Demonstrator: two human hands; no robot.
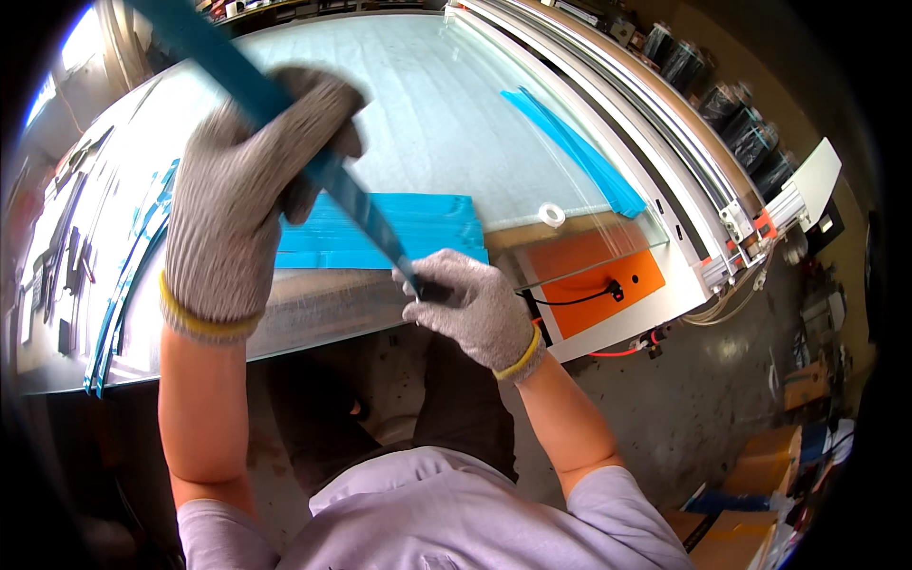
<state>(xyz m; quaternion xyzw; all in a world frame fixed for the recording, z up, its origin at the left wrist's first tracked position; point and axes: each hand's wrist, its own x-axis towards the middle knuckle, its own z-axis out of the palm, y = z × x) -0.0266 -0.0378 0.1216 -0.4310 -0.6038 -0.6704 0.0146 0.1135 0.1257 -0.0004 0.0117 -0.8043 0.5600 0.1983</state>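
Note:
A long, flat, teal-blue strip (366,217) slants across my view, its upper part close to me and its lower end tapering down to the right. My left hand (228,199), in a grey knit glove with a yellow cuff, is closed around the strip's upper part. Lower down, my right hand (475,309), gloved alike, pinches the strip's lower end. Something small and dark shows between its fingers; I cannot make out what it is. Behind the held strip, a row of bright blue strips (408,228) lies side by side on the table's near part.
More blue strips (581,157) lie at the right, beside a white tape roll (552,215). A clear glass pane (594,249) overhangs an orange panel (617,275). Metal rails (627,104) border the table's right side. Blue and dark strips (119,294) lie far left. Cardboard boxes (741,541) stand lower right.

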